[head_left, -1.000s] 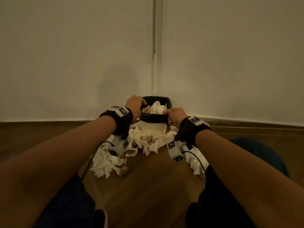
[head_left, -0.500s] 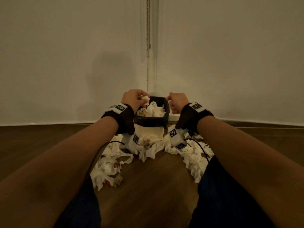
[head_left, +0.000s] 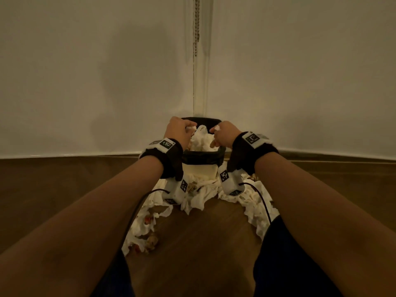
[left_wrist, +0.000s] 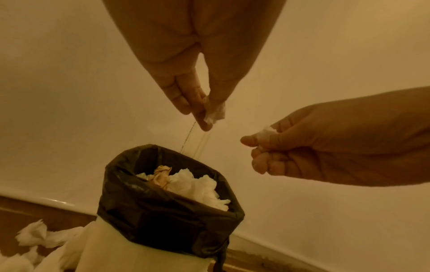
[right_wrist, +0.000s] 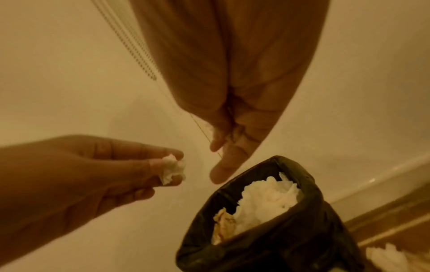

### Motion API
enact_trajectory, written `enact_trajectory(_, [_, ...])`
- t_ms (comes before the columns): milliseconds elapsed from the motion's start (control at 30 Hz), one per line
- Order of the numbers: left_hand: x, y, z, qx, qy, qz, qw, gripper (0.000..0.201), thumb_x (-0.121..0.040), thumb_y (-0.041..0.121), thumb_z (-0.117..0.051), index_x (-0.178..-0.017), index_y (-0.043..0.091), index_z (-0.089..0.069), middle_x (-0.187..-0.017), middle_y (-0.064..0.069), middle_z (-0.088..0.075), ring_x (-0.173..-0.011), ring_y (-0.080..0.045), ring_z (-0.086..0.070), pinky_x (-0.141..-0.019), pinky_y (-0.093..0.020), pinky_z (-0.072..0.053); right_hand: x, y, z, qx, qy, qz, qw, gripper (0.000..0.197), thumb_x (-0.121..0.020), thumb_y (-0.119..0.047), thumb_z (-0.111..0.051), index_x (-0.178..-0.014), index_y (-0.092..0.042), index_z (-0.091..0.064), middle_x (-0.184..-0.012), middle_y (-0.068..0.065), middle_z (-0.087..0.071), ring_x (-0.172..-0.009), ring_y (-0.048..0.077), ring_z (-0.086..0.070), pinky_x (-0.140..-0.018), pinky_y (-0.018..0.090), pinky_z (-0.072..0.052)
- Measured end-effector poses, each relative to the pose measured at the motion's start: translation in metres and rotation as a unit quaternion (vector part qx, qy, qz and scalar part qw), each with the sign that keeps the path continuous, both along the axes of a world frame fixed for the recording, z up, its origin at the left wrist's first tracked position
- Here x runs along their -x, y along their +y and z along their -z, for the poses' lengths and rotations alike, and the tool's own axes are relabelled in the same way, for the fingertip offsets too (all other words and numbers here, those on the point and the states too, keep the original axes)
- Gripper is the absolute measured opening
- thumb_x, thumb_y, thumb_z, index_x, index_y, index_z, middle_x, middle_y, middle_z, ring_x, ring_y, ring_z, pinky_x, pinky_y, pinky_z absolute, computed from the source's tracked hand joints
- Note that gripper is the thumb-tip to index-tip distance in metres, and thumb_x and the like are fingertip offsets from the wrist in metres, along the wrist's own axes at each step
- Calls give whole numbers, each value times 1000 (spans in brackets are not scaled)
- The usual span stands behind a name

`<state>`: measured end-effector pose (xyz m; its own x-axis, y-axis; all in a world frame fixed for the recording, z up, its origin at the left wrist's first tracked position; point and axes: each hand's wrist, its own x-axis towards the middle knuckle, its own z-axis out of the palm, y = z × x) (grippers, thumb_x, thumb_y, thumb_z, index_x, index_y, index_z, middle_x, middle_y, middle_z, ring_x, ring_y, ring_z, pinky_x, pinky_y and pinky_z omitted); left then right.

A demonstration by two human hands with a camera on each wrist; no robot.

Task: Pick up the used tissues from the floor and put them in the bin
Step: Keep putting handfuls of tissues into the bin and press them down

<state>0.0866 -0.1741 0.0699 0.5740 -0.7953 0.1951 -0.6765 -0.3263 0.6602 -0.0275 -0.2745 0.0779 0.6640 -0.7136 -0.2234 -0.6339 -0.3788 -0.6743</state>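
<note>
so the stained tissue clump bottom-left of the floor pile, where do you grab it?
Judgement: come from straight above with the left hand, once it has dropped its tissue scrap, and pinch the raised crumpled ridge of the stained clump. It lies loose on the floor, at the pile's near edge.

The bin (head_left: 202, 156) stands at frame centre, in the wall corner (head_left: 199, 93). Tissues (head_left: 201, 140) fill it. Above its rim, the left hand (head_left: 179, 130) sits left, the right hand (head_left: 225, 136) right. More tissues (head_left: 145, 224) lie on the floor (head_left: 203, 243) below.
</note>
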Motion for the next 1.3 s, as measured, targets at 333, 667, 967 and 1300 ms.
enact_trajectory(333, [-19, -24, 41, -104, 0, 13, 994, 25, -92, 15, -54, -114, 19, -67, -125, -7, -60, -109, -23, -58, -96, -27, -44, -27, -14, 31, 49, -1, 34, 998, 34, -87, -21, -65, -110, -5, -45, -104, 18, -67, -87, 31, -67, -77, 42, -56])
enact_trajectory(667, [-23, -32, 62, -178, -96, 46, 978, 35, -98, 21, -42, -130, 17, -54, -129, -15, -40, -111, -30, -49, -98, -34, -41, -30, -26, 54, 203, 103, -21, 973, 29, -96, -16, -48, -117, -1, -62, -122, 19, -57, -114, 30, -52, -93, 30, -40])
enact_trajectory(967, [-13, -33, 73, -317, -168, 73, 931, 45, -93, 16, -45, -138, 19, -41, -137, -13, -39, -122, -32, -44, -100, -42, -39, -43, -5, 62, 163, 174, -115, 964, 36, -93, -7, -50, -128, -6, -54, -130, 15, -54, -120, 29, -51, -102, 34, -40])
enact_trajectory(1300, [-29, -7, 53, -175, -153, -11, 973, 30, -91, 19, -45, -121, 22, -49, -118, -6, -52, -104, -27, -55, -88, -39, -39, -37, -8, 51, 258, 110, -70, 957, 42, -90, -10, -51, -131, -19, -51, -133, 12, -45, -123, 30, -43, -100, 40, -41])
